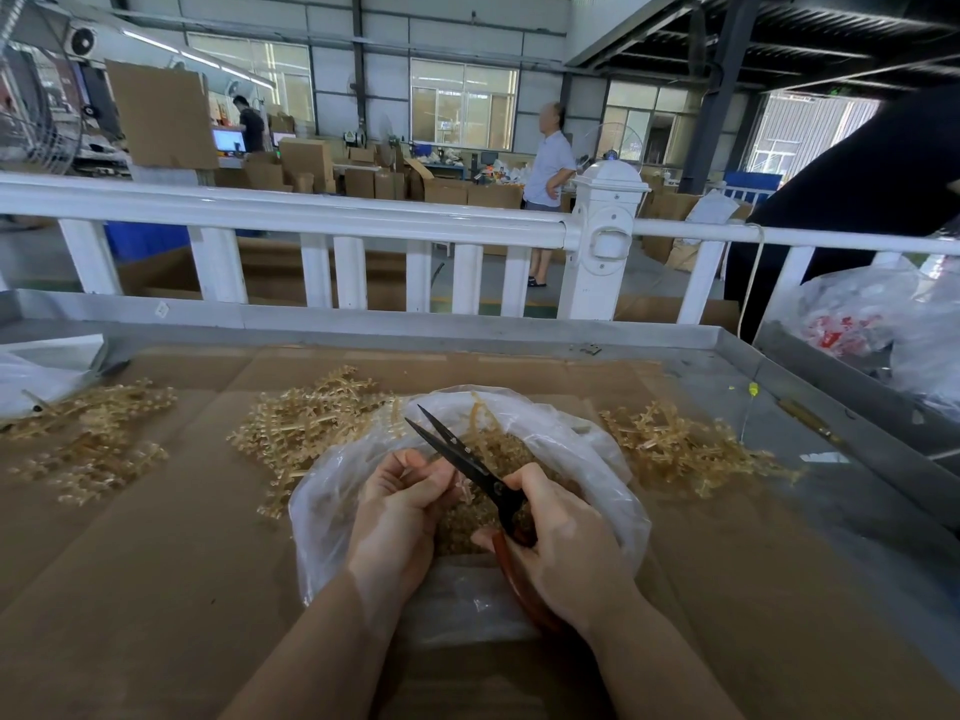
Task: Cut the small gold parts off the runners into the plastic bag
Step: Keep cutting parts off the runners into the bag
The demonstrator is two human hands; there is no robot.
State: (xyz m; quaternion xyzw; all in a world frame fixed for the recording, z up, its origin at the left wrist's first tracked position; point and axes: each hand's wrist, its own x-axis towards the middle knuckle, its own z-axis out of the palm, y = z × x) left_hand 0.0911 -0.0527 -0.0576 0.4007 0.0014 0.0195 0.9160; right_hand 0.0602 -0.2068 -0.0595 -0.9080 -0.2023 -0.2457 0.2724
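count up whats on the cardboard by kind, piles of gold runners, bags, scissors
Piles of gold runners lying loose on the cardboard: 3 (left, middle, right)
Plastic bag with cut gold parts, under the hands: 1
Scissors, held in the right hand: 1
Total: 5
The left hand pinches a runner piece at the blades.

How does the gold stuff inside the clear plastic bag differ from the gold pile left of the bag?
The gold pieces in the clear plastic bag look small and loose; the gold pile left of the bag is long branching runners. The first sits inside the clear plastic bag, the second on bare brown cardboard. Both share the gold colour.
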